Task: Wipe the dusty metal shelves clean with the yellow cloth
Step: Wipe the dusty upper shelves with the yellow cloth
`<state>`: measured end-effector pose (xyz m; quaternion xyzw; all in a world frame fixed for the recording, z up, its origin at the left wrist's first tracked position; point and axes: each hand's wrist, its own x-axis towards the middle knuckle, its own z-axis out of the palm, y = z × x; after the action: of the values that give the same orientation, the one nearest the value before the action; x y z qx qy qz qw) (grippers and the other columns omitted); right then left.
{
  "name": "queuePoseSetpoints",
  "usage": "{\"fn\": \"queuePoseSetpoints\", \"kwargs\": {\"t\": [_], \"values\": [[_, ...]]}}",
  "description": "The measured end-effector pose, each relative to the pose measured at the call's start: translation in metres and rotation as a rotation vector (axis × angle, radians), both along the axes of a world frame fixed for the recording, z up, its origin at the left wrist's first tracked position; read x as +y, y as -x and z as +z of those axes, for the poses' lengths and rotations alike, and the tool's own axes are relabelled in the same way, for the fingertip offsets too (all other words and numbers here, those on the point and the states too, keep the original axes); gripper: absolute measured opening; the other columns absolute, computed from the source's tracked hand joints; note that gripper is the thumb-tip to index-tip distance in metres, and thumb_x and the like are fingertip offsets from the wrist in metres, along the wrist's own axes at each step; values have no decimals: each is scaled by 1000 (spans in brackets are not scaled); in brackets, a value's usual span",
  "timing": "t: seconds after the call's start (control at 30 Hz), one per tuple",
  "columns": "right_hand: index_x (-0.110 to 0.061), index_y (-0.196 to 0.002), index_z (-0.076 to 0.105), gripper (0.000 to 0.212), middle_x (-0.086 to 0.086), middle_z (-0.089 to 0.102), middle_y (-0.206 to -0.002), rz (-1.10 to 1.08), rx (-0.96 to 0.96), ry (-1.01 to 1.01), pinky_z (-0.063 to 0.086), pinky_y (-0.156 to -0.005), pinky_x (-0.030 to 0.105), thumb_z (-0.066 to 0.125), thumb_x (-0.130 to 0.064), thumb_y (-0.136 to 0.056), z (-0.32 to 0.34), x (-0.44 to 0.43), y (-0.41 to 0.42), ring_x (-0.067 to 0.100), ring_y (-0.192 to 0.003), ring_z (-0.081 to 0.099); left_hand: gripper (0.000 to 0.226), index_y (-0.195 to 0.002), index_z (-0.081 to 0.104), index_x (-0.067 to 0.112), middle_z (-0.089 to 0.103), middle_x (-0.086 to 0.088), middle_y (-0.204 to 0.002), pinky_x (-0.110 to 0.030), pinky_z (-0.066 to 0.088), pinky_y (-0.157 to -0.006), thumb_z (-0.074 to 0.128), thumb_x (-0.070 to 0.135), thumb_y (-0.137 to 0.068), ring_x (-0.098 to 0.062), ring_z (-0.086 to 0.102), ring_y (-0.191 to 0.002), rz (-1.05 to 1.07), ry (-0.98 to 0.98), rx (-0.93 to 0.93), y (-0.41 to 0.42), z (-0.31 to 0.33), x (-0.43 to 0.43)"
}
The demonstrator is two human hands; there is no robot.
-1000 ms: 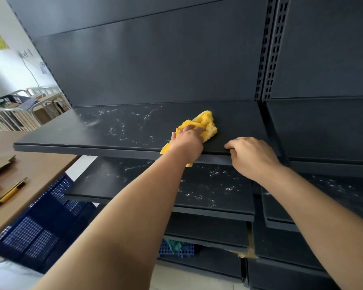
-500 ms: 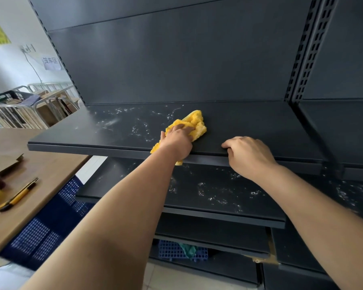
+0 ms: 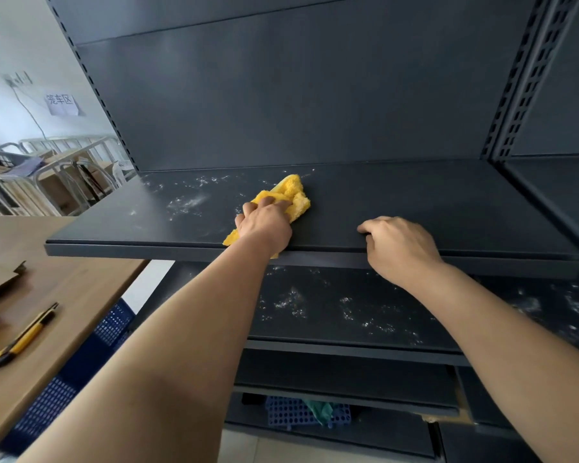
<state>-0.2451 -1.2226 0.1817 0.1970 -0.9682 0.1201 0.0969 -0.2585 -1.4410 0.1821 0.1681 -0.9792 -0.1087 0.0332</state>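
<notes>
- Plainly, the left hand (image 3: 264,225) lies flat and half-curled on the yellow cloth (image 3: 290,200), pressing it onto the top shelf (image 3: 432,208) rather than pinching it; the cloth bunches out past the fingertips and a corner trails back under the wrist over the shelf's front lip.
- The right hand (image 3: 398,245) holds nothing: its fingers are bent and rest on the shelf's front edge, to the right of the cloth hand and apart from it.
- Dust patches (image 3: 186,203) lie to the left of the cloth hand; the surface to its right looks clean. A fast sweep leftward could simply push the powder off the end instead of lifting it.
- Powder dragged toward the wrist would likely spill over the lip onto the lower shelf (image 3: 348,309), which is already speckled.
- Because the cloth is bunched, only part of it probably touches metal, so streaks may stay.
- The trailing corner could snag on the lip and pull the cloth from under the palm.
</notes>
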Motion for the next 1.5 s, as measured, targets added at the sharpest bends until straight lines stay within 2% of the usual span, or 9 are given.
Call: {"fn": "queuePoseSetpoints", "kwargs": {"t": [0.27, 0.47, 0.6, 0.67, 0.73, 0.9, 1.07, 1.23, 1.5], "values": [[-24, -129, 59, 35, -1, 62, -127, -40, 17, 39, 47, -87, 36, 42, -17, -100, -2, -2, -6, 23, -112, 59, 55, -141, 43, 31, 48, -5, -136, -41, 35, -104, 44, 9, -91, -34, 37, -127, 40, 50, 22, -1, 14, -9], [-28, -130, 58, 35, -3, 61, -131, -8, -63, 41, 48, -86, 34, 40, -23, -100, 5, 5, -2, 22, -113, 59, 32, -128, 56, 19, 64, -7, -111, -46, 52, -94, 38, 20, -101, -30, 63, -104, 53, -815, 189, -8, 57, 14], [-29, -129, 58, 35, -2, 61, -129, 5, -77, 30, 49, -82, 33, 40, -24, -100, 10, 15, 0, 22, -111, 60, 27, -116, 59, 11, 68, -9, -108, -43, 55, -87, 36, 16, -104, -29, 67, -100, -13, -1178, 148, -4, 72, 40], [-29, -128, 59, 35, -2, 61, -129, -1, -63, 28, 50, -80, 33, 40, -23, -99, 12, 24, 3, 22, -110, 60, 30, -126, 57, 11, 67, -7, -104, -39, 56, -81, 38, 16, -103, -25, 66, -95, -16, -1091, 126, 3, 68, 52], [-29, -127, 60, 35, -2, 62, -127, -5, -49, 28, 52, -81, 33, 41, -22, -99, 15, 34, 8, 22, -109, 61, 35, -134, 52, 18, 63, -6, -111, -35, 53, -80, 38, 17, -101, -24, 62, -97, -15, -735, 104, 12, 56, 59], [-28, -128, 58, 35, -2, 60, -129, 18, -60, -19, 52, -83, 36, 41, -20, -99, 20, 45, 20, 22, -111, 59, 54, -149, 24, 40, 18, 5, -159, -49, 23, -112, 39, 27, -100, -30, 16, -144, -169, -50, 24, 18, 21, 64], [-30, -130, 56, 36, -2, 58, -130, 20, -72, -60, 47, -76, 33, 42, -19, -98, 19, 41, 34, 23, -110, 58, 52, -153, 21, 34, 4, 4, -163, -44, 0, -120, 28, 45, -102, -22, -2, -150, -344, 63, 8, 17, 11, 77], [-31, -131, 54, 39, -2, 57, -130, 34, -94, -69, 47, -77, 34, 44, -16, -97, 14, 39, 45, 23, -110, 58, 55, -149, 30, 40, 12, 9, -161, -36, 15, -119, 39, 16, -100, -19, 8, -148, -358, 56, 82, 26, 0, 73], [-29, -132, 54, 39, -3, 56, -129, 54, -59, -59, 47, -81, 35, 43, -16, -98, 11, 35, 61, 22, -113, 56, 60, -150, 28, 39, 13, 8, -161, -36, 23, -115, 41, 13, -98, -23, 11, -146, -323, 21, 39, 70, 5, 83]]}}
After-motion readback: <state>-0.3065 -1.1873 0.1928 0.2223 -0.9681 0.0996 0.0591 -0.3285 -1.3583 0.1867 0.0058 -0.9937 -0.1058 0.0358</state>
